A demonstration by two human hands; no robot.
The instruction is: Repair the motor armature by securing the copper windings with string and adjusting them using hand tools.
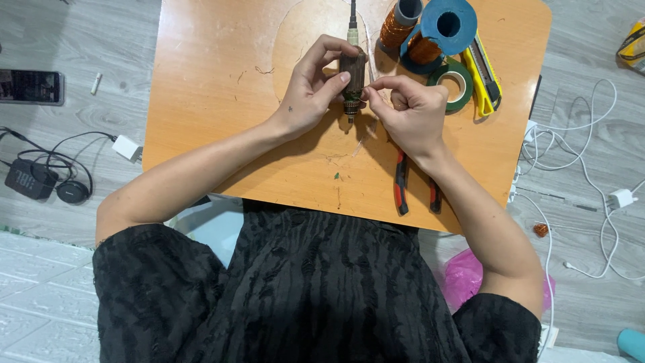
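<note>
My left hand (314, 86) grips a small motor armature (352, 72), a dark cylinder on a metal shaft, over the middle of the orange table (215, 101). The shaft points away from me. My right hand (411, 113) is at the armature's near end, thumb and forefinger pinched on a thin copper wire (368, 86) that runs to it. The other fingers of the right hand are curled in.
At the far right of the table lie a spool of copper wire (398, 25), a blue tape roll (449, 24), a green tape roll (458, 82) and a yellow utility knife (485, 75). Red-handled pliers (402, 181) sit under my right wrist. Cables, chargers and a phone (31, 86) lie on the floor.
</note>
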